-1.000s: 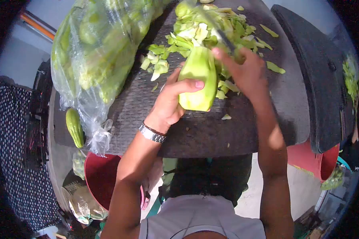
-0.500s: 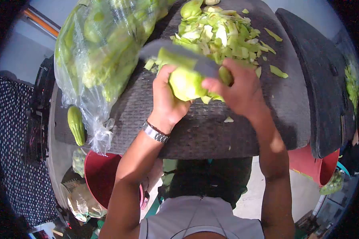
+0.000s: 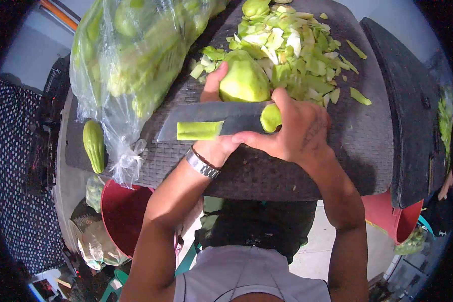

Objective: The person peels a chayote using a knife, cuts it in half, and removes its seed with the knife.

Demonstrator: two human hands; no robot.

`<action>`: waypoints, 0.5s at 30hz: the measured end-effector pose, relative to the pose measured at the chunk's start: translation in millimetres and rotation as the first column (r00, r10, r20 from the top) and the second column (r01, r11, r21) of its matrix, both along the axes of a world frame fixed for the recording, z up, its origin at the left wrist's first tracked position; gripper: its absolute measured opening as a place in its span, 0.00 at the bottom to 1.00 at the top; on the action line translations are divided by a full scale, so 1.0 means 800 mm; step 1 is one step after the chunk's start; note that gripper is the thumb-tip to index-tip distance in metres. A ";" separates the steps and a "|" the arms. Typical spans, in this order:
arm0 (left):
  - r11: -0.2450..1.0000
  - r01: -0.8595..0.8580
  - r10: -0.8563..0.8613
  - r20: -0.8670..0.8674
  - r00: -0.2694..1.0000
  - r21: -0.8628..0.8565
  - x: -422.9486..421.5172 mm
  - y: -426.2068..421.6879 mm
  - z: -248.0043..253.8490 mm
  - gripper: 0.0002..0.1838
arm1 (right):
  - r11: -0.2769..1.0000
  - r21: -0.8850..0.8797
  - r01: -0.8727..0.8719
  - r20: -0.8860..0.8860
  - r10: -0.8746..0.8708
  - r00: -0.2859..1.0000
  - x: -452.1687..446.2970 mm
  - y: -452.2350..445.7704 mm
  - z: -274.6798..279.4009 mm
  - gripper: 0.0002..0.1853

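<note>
My left hand [image 3: 217, 90] is wrapped round a peeled pale green vegetable [image 3: 244, 78], its palm partly hidden behind the blade. In my right hand [image 3: 302, 126] is a wide-bladed knife [image 3: 241, 117], held flat across and in front of the vegetable's near end, its tip pointing left. A strip of green peel [image 3: 199, 131] lies on the blade, and a rounded green piece [image 3: 271, 118] shows beside my right fingers. Beyond the hands, a heap of peels [image 3: 297, 50] covers part of the dark woven table [image 3: 256, 173].
A clear plastic bag [image 3: 136, 65] of green vegetables lies at the left, with one small green vegetable [image 3: 93, 146] beside it. Red buckets stand below the table, left [image 3: 121, 216] and right [image 3: 397, 216]. A dark chair back [image 3: 407, 110] is at the right.
The vegetable has turned in my left hand, from upright to its rounded end. The knife has come down and nearer, now flat with peel on it. The view has shifted slightly.
</note>
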State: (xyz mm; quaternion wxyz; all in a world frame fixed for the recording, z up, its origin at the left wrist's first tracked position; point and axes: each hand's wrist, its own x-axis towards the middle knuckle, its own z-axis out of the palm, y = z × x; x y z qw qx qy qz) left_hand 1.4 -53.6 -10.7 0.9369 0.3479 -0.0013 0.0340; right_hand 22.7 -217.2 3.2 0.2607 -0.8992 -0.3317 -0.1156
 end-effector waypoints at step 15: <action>0.982 -0.067 0.024 -0.234 0.972 -0.175 0.006 0.010 0.003 0.26 | 0.997 0.063 0.054 0.088 -0.060 0.994 0.028 -0.011 -0.010 0.45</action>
